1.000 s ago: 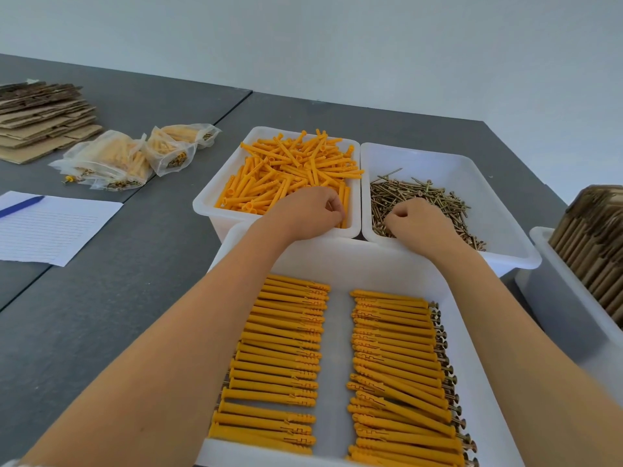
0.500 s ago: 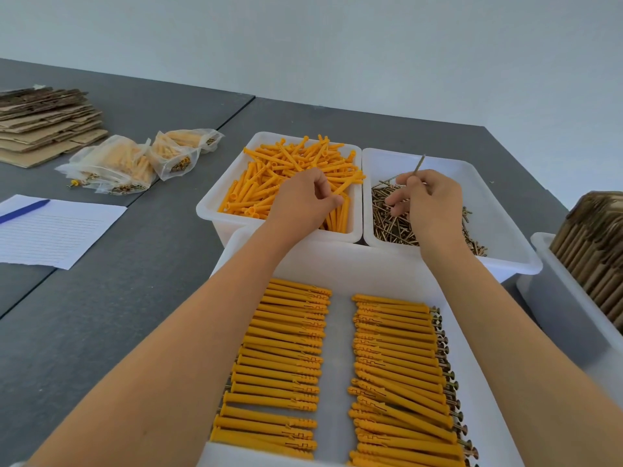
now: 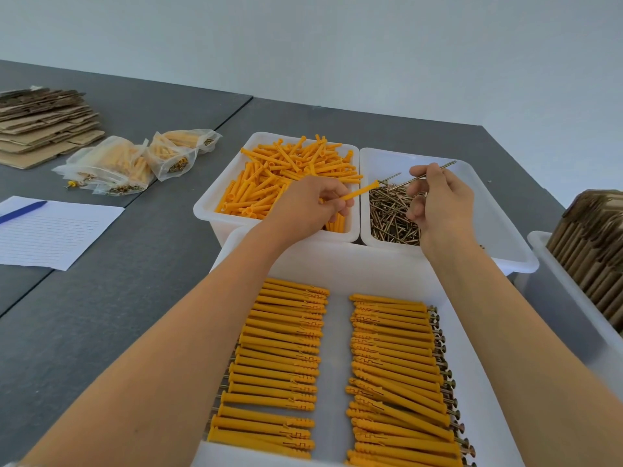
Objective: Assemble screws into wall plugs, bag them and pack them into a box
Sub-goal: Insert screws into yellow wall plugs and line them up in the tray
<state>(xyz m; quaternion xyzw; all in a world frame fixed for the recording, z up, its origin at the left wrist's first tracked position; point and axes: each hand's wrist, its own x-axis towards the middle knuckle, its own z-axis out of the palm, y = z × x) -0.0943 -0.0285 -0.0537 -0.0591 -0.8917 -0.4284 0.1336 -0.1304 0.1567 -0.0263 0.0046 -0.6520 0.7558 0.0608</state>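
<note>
My left hand (image 3: 308, 207) pinches one orange wall plug (image 3: 360, 192) that points right, above the white tub of loose orange plugs (image 3: 215, 210). Beside it, my right hand (image 3: 438, 203) pinches a brass screw (image 3: 428, 175) above the white tub of loose screws (image 3: 499, 210). Plug tip and screw are a short gap apart. In front of both tubs a larger white tray (image 3: 337, 264) holds two rows of plugs with screws in them (image 3: 397, 369).
Several filled clear bags (image 3: 131, 163) lie on the grey table at the left, beside a stack of flat cardboard (image 3: 43, 126). A lined sheet with a blue pen (image 3: 50, 230) lies nearer. A white bin of folded cardboard boxes (image 3: 590, 261) stands at the right.
Both hands have lifted out of their tubs. The left one now holds a single plug clear of the pile, and the right one has raised a screw and turned it toward the plug.
</note>
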